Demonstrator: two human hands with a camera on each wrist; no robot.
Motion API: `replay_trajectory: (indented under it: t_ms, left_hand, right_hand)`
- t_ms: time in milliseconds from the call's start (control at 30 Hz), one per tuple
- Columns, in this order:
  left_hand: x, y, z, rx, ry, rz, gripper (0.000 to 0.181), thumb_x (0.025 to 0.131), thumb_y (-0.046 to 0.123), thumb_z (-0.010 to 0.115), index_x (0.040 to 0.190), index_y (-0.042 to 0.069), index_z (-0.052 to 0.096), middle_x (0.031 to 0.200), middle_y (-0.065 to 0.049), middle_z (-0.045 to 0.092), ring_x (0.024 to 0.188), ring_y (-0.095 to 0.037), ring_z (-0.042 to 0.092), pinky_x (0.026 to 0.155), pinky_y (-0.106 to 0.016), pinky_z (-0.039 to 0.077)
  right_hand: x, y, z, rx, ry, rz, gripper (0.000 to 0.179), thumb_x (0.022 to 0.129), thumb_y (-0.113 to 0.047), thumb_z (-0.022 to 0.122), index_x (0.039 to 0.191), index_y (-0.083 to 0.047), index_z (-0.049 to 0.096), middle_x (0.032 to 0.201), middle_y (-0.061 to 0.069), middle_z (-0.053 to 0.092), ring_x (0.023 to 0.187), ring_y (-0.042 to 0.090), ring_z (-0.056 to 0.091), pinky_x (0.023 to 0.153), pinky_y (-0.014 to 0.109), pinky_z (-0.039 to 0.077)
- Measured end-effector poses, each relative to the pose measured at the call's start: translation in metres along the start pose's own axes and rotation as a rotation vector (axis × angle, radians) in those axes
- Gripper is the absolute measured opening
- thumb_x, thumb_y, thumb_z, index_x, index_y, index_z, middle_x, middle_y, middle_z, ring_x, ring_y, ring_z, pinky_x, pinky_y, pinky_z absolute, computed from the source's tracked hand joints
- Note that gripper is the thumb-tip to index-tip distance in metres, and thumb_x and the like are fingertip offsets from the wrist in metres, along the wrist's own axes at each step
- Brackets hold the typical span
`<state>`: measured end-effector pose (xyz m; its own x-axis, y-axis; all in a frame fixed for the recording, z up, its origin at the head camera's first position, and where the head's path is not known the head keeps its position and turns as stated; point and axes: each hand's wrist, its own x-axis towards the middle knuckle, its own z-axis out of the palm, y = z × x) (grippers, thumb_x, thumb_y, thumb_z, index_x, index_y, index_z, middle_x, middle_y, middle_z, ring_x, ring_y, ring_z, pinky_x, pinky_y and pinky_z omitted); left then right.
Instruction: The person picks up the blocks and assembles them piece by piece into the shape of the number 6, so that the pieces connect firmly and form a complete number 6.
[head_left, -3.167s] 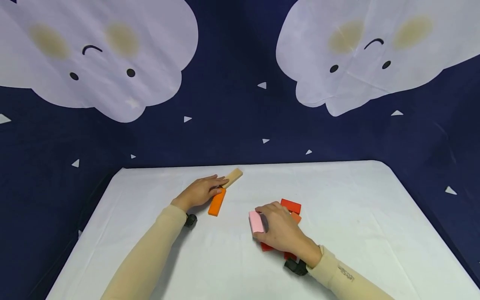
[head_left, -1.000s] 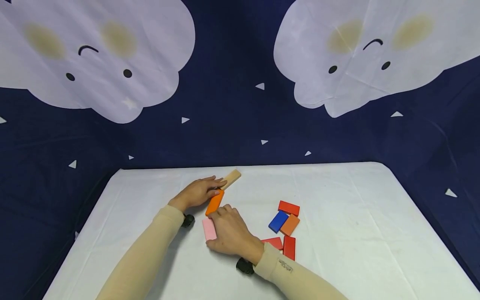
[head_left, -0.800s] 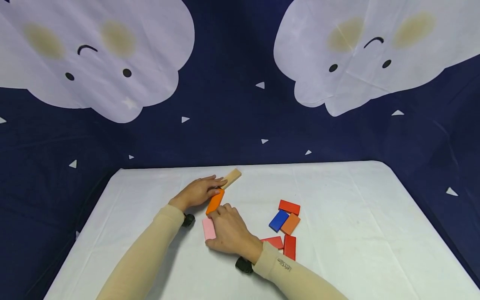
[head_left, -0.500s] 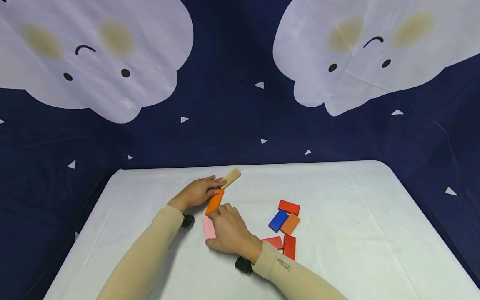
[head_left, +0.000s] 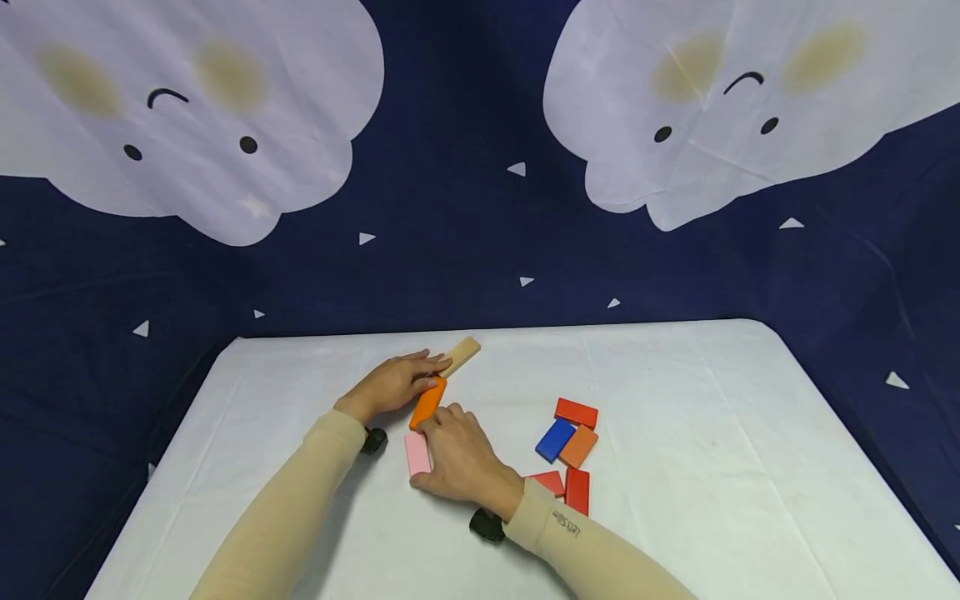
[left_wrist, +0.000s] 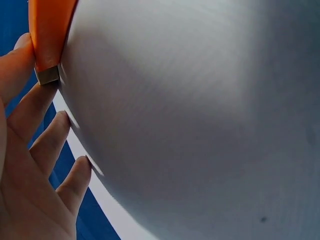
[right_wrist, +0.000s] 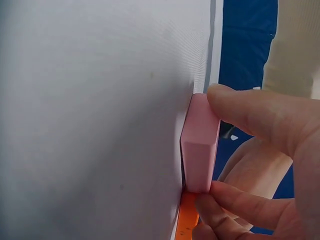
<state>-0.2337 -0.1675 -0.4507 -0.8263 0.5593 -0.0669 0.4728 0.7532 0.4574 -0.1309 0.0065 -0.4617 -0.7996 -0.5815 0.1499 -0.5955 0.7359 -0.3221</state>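
Note:
In the head view, my left hand (head_left: 390,385) rests its fairly straight fingers on a natural wood block (head_left: 463,353) and an orange block (head_left: 428,404), which lie end to end in a slanting line. The left wrist view has my thumb against the orange block (left_wrist: 51,35), and the index fingertip by the wooden end (left_wrist: 48,75). My right hand (head_left: 465,458) pinches a pink block (head_left: 417,454) between thumb and fingers at the near end of the line. Seen from the right wrist, the pink block (right_wrist: 199,150) meets the orange block (right_wrist: 187,217).
Right of the hands lie loose blocks: a red one (head_left: 576,412), a blue one (head_left: 556,440), a brownish-orange one (head_left: 579,447) and another red one (head_left: 577,491). A lighter red block (head_left: 550,482) is partly behind the right forearm. White cloth (head_left: 697,433) covers the table.
Between the oldest frames, my right hand carried the pink block leftward from the loose blocks to the orange block's near end. Since then both hands have stayed almost still.

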Motion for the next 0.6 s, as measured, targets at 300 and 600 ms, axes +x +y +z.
replay_trajectory:
  t_ms: [300,600]
  left_hand:
    - [-0.0005,-0.0004,0.0009,0.0,-0.004,-0.016,0.045,0.104,0.025,0.057,0.149,0.02,0.052,0.153,-0.004,0.047,0.144,-0.036,0.037,0.115,-0.059,0.031]
    - [-0.0004,-0.0002,-0.0002,-0.007,-0.013,-0.024,0.046,0.104,0.026,0.057,0.149,0.02,0.051,0.154,-0.006,0.045,0.144,-0.038,0.037,0.115,-0.06,0.03]
  right_hand:
    - [-0.0007,-0.0007,0.0006,0.031,-0.028,0.037,0.061,0.075,-0.048,0.086,0.121,-0.011,0.07,0.113,0.003,0.067,0.1,0.019,0.054,0.082,0.03,0.045]
    - [-0.0024,0.0009,-0.0041,0.065,-0.052,0.055,0.062,0.076,-0.049,0.085,0.122,-0.011,0.068,0.113,0.002,0.066,0.102,0.019,0.053,0.085,0.032,0.045]
